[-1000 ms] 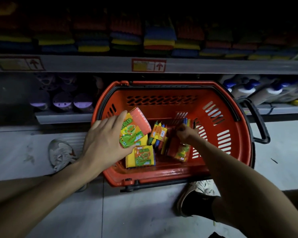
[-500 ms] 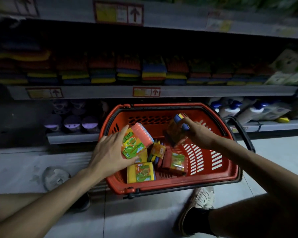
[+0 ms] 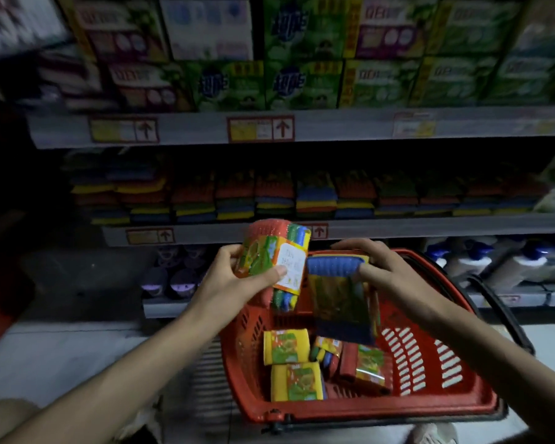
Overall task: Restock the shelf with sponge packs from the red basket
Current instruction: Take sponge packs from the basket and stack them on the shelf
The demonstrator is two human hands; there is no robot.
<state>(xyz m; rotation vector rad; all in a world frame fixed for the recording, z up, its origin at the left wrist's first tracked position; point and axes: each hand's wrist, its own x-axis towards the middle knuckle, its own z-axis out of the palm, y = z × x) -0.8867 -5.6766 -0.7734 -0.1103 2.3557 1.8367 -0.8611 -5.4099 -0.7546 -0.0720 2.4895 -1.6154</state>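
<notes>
Head view: the left hand (image 3: 234, 280) grasps a pack (image 3: 276, 261) upright, with the thumb across its white label and the fingers curled behind it. The right hand (image 3: 388, 274) pinches a second pack (image 3: 340, 299) by its blue top edge, and the pack hangs down. Both packs are side by side above the basket (image 3: 366, 408), just below the shelf (image 3: 430, 226). More packs (image 3: 297, 381) lie on the basket floor. Rows of stacked sponges (image 3: 316, 200) sit on the shelf. Boxes (image 3: 302, 81) fill the level above, and bottles (image 3: 507, 267) stand lower right.
</notes>
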